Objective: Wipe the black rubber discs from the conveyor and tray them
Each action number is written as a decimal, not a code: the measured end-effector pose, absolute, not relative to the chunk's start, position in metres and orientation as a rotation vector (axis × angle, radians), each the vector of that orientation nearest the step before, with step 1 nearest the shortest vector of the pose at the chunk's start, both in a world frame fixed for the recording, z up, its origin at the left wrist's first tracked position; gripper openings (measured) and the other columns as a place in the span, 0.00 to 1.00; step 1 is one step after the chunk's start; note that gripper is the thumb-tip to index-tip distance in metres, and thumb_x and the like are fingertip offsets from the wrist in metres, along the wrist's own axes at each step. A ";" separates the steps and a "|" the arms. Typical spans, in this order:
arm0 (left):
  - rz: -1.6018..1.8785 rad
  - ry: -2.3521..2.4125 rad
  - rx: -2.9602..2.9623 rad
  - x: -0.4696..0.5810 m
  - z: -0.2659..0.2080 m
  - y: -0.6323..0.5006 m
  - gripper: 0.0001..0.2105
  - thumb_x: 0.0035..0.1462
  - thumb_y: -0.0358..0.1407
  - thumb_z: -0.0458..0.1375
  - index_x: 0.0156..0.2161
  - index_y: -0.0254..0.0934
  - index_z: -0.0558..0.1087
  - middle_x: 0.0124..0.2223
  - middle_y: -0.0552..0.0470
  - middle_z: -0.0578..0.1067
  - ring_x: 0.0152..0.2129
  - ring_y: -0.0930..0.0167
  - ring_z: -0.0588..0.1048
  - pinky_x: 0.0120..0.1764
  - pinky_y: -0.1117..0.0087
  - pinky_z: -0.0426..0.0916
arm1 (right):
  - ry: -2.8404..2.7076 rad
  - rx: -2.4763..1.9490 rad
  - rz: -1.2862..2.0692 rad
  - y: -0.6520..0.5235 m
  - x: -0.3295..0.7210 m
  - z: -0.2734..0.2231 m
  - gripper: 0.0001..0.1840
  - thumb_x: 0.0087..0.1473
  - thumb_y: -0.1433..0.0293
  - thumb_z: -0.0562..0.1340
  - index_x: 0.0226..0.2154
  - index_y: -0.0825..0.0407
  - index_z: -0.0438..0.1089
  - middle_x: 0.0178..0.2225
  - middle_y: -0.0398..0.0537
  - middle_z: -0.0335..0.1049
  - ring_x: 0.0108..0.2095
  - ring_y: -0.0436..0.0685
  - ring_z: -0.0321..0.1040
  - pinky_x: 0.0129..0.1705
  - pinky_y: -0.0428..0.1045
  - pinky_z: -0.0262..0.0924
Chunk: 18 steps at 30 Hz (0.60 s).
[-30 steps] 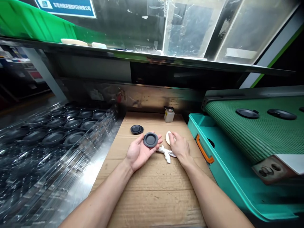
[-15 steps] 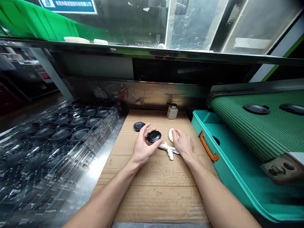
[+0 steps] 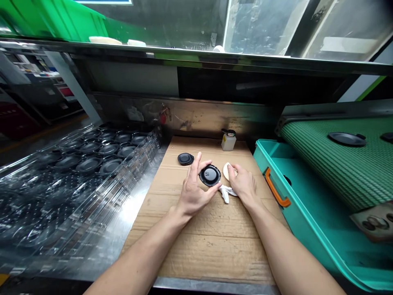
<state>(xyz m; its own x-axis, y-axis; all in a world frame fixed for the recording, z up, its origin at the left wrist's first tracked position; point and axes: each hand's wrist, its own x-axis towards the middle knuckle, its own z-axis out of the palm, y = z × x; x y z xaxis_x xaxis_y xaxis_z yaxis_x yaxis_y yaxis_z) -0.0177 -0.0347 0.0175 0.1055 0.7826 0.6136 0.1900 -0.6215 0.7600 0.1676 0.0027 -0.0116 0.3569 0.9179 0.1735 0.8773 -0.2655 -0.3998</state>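
Between the thumb and fingers of my left hand (image 3: 195,190) is a round black plastic part (image 3: 210,175), its flat face with a small square mark turned toward me. My right hand (image 3: 244,183) pinches a pale, round, flat pad (image 3: 226,171), held a little to the right of the black part. A crumpled white cloth (image 3: 225,193) lies on the cardboard between the two hands. Farther back on the left, another black round part (image 3: 185,159) rests flat on the cardboard sheet (image 3: 211,254).
Clear plastic trays of black parts (image 3: 89,164) stand stacked at the left. A small bottle (image 3: 229,140) stands at the cardboard's far edge. On the right, a teal bin (image 3: 302,219) with an orange handle sits beside a green conveyor belt (image 3: 331,164) carrying black parts (image 3: 346,139).
The black part in my left hand has turned, showing its flat face more fully, and sits nearer the pad. My right hand still pinches the pad. The whole view has shifted slightly.
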 end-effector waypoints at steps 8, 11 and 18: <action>1.501 0.757 1.173 -0.009 0.034 -0.044 0.37 0.41 0.26 0.69 0.59 0.42 0.65 0.57 0.45 0.70 0.60 0.60 0.61 0.62 0.61 0.53 | -1.475 -2.018 0.241 0.002 0.167 -0.006 0.26 0.62 0.52 0.48 0.51 0.47 0.70 0.44 0.53 0.74 0.45 0.62 0.69 0.45 0.52 0.60; 1.442 0.727 0.873 -0.006 0.024 -0.033 0.24 0.53 0.32 0.63 0.56 0.41 0.68 0.58 0.46 0.69 0.58 0.61 0.64 0.58 0.62 0.60 | -1.477 -1.715 0.361 -0.010 0.143 0.003 0.29 0.64 0.54 0.45 0.57 0.52 0.63 0.48 0.54 0.72 0.45 0.59 0.69 0.44 0.49 0.62; 1.157 0.528 0.522 -0.015 0.015 -0.020 0.15 0.64 0.38 0.51 0.50 0.33 0.71 0.52 0.41 0.74 0.51 0.63 0.72 0.55 0.58 0.66 | -1.750 -1.812 0.281 -0.034 0.102 0.025 0.27 0.63 0.54 0.49 0.62 0.41 0.57 0.43 0.49 0.75 0.41 0.61 0.72 0.43 0.51 0.62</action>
